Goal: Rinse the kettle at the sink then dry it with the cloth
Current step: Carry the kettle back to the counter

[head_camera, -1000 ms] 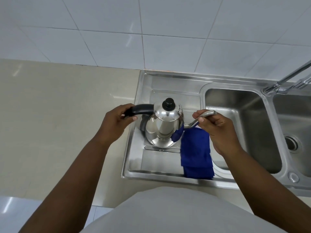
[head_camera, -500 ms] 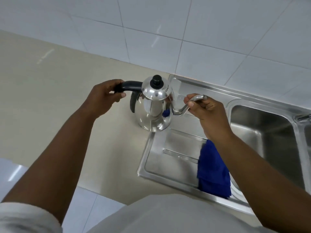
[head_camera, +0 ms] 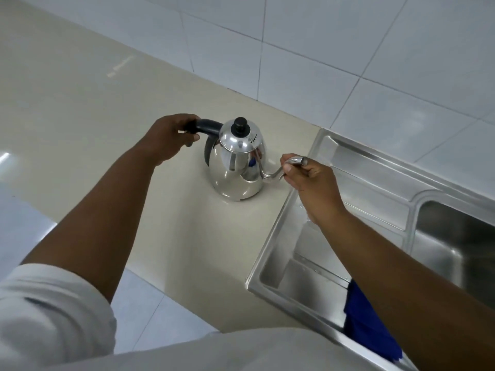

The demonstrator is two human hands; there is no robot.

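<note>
A shiny steel kettle (head_camera: 237, 167) with a black lid knob stands upright on the beige countertop (head_camera: 80, 108), just left of the sink. My left hand (head_camera: 168, 139) grips its black handle. My right hand (head_camera: 312, 180) holds the thin curved spout near its tip. The blue cloth (head_camera: 367, 330) lies on the sink's draining board at the lower right, partly hidden under my right forearm.
The steel sink (head_camera: 273, 266) has a draining board on the left and a basin (head_camera: 455, 236) to the right. White wall tiles (head_camera: 348, 44) rise behind the counter. The counter's front edge runs along the lower left.
Both hands carried the kettle left, from above the draining board to the countertop, where it now rests. The cloth stayed on the draining board. The view swung left.
</note>
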